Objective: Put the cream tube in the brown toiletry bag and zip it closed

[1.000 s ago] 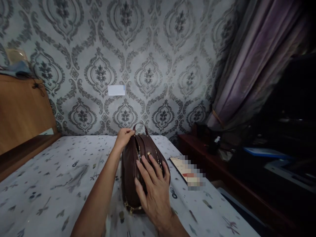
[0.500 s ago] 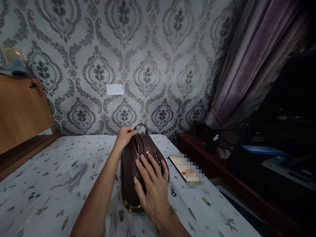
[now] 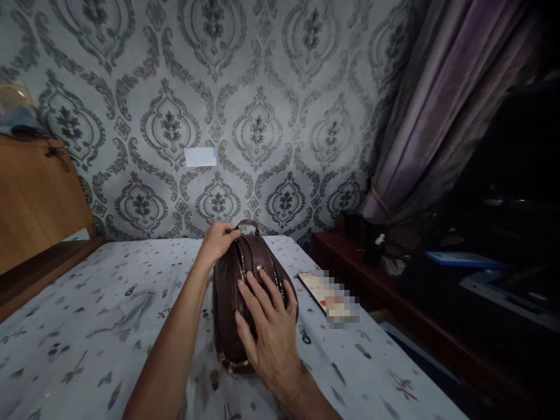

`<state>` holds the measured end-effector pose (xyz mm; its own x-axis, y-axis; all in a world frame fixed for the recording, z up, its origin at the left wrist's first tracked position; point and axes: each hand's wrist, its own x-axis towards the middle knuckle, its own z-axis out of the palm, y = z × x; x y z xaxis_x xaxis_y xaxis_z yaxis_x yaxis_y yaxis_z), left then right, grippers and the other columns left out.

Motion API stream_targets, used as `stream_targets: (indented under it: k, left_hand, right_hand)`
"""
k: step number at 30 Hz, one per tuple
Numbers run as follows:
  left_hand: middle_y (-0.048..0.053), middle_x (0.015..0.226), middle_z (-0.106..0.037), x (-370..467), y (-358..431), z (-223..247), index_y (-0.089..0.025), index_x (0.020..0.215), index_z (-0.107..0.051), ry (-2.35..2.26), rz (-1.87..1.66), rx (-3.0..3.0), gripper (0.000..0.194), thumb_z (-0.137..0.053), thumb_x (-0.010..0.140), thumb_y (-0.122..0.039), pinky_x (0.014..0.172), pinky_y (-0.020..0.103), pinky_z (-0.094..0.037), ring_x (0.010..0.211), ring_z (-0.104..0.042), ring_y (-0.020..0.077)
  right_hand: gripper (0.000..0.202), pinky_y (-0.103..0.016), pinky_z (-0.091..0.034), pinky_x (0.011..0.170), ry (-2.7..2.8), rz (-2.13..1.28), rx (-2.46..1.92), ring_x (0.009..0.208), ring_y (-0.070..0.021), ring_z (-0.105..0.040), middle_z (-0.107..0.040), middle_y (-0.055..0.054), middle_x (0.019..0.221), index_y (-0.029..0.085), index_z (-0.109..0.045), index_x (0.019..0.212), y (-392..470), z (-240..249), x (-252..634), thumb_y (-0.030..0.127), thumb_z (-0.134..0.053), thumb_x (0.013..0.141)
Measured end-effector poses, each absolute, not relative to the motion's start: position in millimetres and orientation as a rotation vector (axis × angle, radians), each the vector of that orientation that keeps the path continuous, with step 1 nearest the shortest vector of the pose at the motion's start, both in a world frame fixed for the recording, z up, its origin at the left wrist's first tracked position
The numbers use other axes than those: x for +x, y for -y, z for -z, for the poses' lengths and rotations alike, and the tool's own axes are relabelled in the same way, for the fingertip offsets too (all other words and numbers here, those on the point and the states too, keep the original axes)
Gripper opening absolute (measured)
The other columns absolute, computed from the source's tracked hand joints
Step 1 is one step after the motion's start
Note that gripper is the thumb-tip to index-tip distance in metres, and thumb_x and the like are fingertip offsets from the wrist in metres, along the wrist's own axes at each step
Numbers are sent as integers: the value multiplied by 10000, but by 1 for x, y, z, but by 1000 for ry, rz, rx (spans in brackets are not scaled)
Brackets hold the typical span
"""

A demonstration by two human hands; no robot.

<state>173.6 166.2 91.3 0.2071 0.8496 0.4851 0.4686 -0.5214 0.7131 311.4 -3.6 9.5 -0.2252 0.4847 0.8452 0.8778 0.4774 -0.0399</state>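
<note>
A dark brown leather backpack (image 3: 224, 303) lies on the bed with its short top handle (image 3: 248, 223) toward the wall. Gold-toned zips run along its front, and a small round gold stud sits between them. At the far end, beside the handle, my left hand (image 3: 217, 240) pinches the bag's top edge; a zip pull there, if any, is hidden by the fingers. My right hand (image 3: 272, 329) rests open on the front panel, palm down, fingers spread and holding nothing.
A phone (image 3: 311, 286), partly blurred out, lies right of the bag on the patterned sheet (image 3: 118, 303). Wooden furniture (image 3: 39, 198) stands at the left. Beyond the bed's right edge are a dark red ledge (image 3: 332, 248) and a purple curtain (image 3: 420, 128). Patterned wallpaper (image 3: 258, 70) covers the wall behind.
The view has shifted slightly, so the scene sits a little further left. Both hands keep the same places on the backpack.
</note>
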Motion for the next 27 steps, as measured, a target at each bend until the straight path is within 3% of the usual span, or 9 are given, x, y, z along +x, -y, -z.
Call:
stream_targets:
  k: [14,27]
  left_hand:
    - [-60,506,-369,169,-147,-111,-185,562,-505,-1229,-1015,2193,280,-560,743,-391,559,267,-233,558,-355,118]
    - [-63,504,-303,166,-132,-122,-199,515,-392,-1184,-895,2295,345,-572,744,-384,540,273,-208,534,-311,109]
  right_hand:
    - [445,-495,-140,1225,1870,569,-1147,1409,-244,-428,-590,-30,1455,231,-521,1402,3,-8,312,223,-493,958]
    - [418,-490,-138,1225,1858,564,-1127,1418,-245,-405,-600,-33,1442,206,-535,1384,4,-9,310,216,-478,969]
